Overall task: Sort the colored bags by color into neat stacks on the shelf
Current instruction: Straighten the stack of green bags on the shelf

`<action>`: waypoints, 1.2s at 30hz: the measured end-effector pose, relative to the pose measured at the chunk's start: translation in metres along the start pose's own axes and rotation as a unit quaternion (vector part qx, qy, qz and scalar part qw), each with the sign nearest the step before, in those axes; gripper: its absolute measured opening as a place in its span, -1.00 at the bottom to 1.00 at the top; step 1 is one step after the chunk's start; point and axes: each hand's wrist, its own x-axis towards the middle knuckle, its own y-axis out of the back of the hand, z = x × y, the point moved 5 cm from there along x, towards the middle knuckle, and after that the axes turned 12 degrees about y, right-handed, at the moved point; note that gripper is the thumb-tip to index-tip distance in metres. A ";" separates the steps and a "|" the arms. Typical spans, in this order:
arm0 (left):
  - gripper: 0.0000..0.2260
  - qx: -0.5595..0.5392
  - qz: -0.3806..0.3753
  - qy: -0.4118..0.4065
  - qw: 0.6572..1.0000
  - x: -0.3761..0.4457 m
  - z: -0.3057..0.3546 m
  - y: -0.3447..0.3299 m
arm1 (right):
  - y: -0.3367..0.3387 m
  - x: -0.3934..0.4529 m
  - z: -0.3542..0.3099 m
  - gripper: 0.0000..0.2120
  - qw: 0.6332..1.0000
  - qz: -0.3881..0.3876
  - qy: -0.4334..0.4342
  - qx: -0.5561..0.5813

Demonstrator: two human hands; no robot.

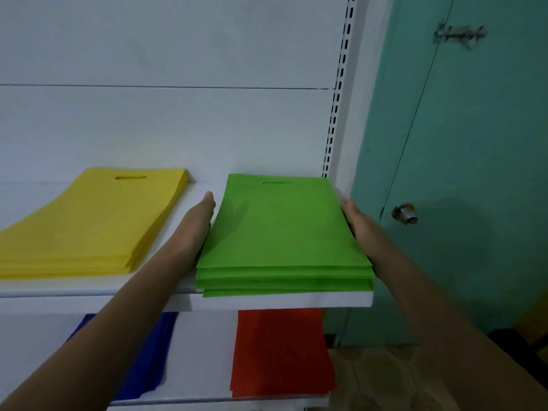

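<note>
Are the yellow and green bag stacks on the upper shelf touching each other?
Apart. The head view shows a strip of bare white shelf between the yellow stack and the green stack, with the left hand in that gap.

My left arm hides part of the blue bags (154, 351); the yellow stack (89, 221) runs off frame.

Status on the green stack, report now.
Both hands open, left hand and right hand pressing the sides of the green stack. Stack on upper shelf, front edges uneven. Nothing in the way.
</note>
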 end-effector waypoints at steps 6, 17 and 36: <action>-0.74 -0.056 -0.029 -0.007 0.998 -0.048 -0.007 -0.016 | 0.001 0.001 0.011 -0.45 0.999 0.019 -0.010 0.047; -0.77 -0.205 -0.037 0.087 0.974 0.000 0.004 0.004 | 0.004 -0.004 0.007 -0.63 0.996 0.000 0.083 0.016; -0.76 0.001 -0.063 0.154 0.986 0.063 0.023 -0.007 | 0.000 -0.001 0.000 -0.37 0.995 -0.015 0.090 -0.051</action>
